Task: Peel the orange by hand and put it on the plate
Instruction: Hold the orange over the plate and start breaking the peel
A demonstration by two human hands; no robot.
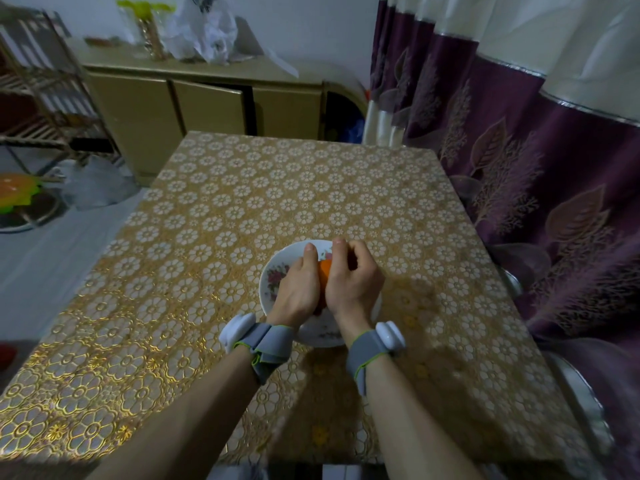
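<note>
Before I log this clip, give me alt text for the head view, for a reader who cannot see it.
The left hand and right hand grip an orange between them over a white flowered plate on a gold-patterned table. Grey straps wrap both wrists.

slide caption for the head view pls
The left hand and right hand hold an orange over a floral plate.
</note>
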